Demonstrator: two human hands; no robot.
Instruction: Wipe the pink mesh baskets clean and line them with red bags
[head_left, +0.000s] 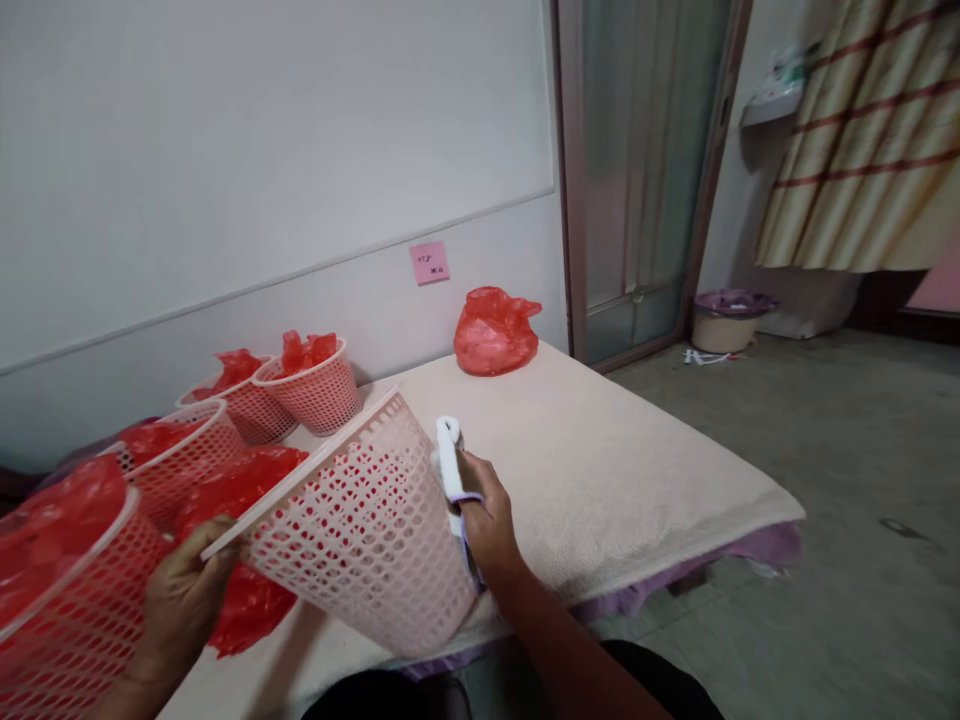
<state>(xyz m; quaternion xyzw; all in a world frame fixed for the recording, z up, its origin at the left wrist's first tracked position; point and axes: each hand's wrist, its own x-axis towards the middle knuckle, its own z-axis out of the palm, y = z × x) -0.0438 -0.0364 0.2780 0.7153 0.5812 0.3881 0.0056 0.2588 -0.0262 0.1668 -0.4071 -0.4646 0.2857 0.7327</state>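
- left hand (184, 590) pinches the rim of the tilted pink basket (367, 530), which lies toward 2 o'clock from it, long axis running 10 to 4, mouth at 10
- right hand (487, 515), nearer the base, grasps a folded white cloth (450, 470); basket at 9 o'clock
- red bag (225, 495) crowds the mouth
- lined baskets (319, 395) stand toward 10 o'clock

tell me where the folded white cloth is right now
In the head view, the folded white cloth is near the middle, gripped in the right hand, just right of the tilted pink perforated basket.
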